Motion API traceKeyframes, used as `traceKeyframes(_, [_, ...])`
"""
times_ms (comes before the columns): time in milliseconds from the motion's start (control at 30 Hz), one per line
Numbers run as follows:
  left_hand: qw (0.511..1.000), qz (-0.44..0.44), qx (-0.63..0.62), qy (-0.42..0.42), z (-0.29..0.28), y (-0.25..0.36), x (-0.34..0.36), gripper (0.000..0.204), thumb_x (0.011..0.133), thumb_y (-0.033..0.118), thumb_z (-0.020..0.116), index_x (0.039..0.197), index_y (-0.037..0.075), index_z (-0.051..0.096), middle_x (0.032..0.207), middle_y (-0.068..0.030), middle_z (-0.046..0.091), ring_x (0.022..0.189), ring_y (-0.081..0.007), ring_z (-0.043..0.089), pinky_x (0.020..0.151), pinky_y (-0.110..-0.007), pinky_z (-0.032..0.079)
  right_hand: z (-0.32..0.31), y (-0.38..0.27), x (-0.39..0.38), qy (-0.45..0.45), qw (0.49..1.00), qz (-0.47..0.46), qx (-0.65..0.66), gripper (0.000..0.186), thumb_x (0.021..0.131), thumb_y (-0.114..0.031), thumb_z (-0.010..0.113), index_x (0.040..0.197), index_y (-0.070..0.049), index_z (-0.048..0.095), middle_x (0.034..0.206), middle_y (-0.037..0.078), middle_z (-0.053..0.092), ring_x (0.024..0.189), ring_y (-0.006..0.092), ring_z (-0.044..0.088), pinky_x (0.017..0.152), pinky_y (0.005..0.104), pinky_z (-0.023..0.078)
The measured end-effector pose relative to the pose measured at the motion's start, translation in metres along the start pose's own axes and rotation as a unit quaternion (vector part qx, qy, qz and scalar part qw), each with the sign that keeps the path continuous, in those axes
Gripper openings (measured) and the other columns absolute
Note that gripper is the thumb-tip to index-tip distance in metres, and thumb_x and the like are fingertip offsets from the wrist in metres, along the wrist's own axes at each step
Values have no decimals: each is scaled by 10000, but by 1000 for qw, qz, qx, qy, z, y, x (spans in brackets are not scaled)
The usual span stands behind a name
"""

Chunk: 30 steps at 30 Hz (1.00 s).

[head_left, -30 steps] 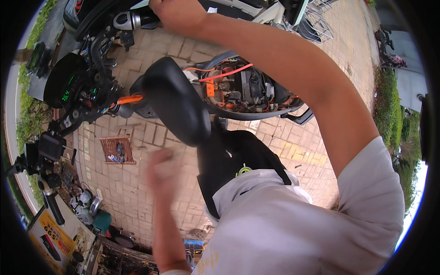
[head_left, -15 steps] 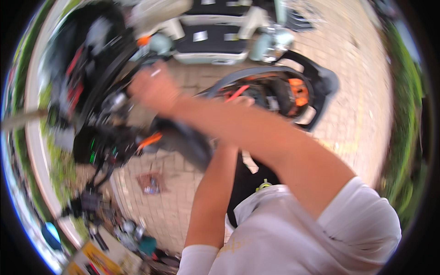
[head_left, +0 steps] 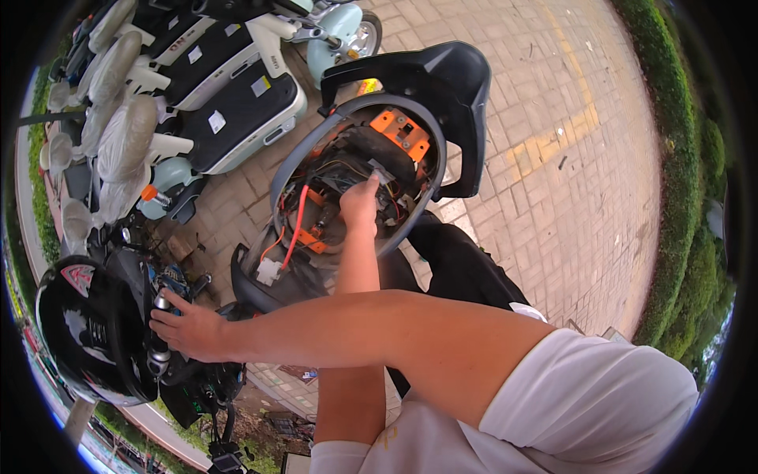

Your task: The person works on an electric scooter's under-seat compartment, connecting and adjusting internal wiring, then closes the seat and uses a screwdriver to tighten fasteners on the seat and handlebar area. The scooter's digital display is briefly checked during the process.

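My left hand (head_left: 361,207) reaches down into the open seat compartment (head_left: 282,178) of an electric scooter. Its thumb points up beside a small grey connector (head_left: 380,171) and thin wires; the curled fingers are mostly hidden, so what they hold does not show. A thick red cable (head_left: 296,229) runs to a white connector (head_left: 269,272), left of this hand. Crossing over the left forearm, my right arm stretches to the far left. There my right hand (head_left: 189,328) curls its fingers round a handlebar grip (head_left: 160,359) with silver metal parts.
A black helmet (head_left: 83,347) sits beside the handlebar. An orange bracket (head_left: 399,134) and a black rear rail (head_left: 466,103) are at the scooter's back end. Pale green scooters (head_left: 249,142) with wrapped seats stand upper left. Brick paving (head_left: 568,229) and a hedge (head_left: 679,158) lie right.
The view has swung round, and the scooter shows more fully and sharply. My right hand, blurred near the handlebar before, is now clearly on the grip. My left hand is still in the compartment.
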<state>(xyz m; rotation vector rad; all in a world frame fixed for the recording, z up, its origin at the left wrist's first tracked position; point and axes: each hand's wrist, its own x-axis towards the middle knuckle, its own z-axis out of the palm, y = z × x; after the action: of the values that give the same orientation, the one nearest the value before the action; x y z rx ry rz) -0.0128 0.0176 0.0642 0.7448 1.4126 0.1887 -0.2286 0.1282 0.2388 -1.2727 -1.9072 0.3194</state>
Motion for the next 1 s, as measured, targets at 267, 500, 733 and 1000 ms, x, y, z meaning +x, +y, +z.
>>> traceKeyframes(267, [985,-60,157,-41,4,-1,20,469,849,436,742,941,-23,720,842,-95,669,647,-189,564,552,-349,442,-161,110,-161,99,947,307,-6,138,750,-113,644,858,-31,672,939,142,589,952,348,571,856,481,469])
traceKeyframes(500, [990,-78,6,-117,-3,-6,24,287,934,290,659,780,48,646,681,-15,559,563,-124,461,517,-310,328,-194,199,-249,-141,821,538,-131,173,854,-97,572,907,2,703,924,195,680,863,372,681,770,434,558])
traceKeyframes(733, [979,-118,-110,-125,-3,-14,32,244,903,208,699,858,-31,682,848,-88,651,746,-191,570,684,-363,443,-190,203,-234,-336,708,604,-144,222,850,-154,578,952,-19,722,1002,225,701,979,389,676,871,447,541])
traceKeyframes(1000, [984,-92,-108,-107,4,-27,36,264,893,274,709,829,19,689,773,-45,638,643,-169,528,588,-360,383,-180,212,-242,-334,685,633,-133,297,834,-188,588,1050,-24,710,1105,210,690,1055,374,659,894,440,535])
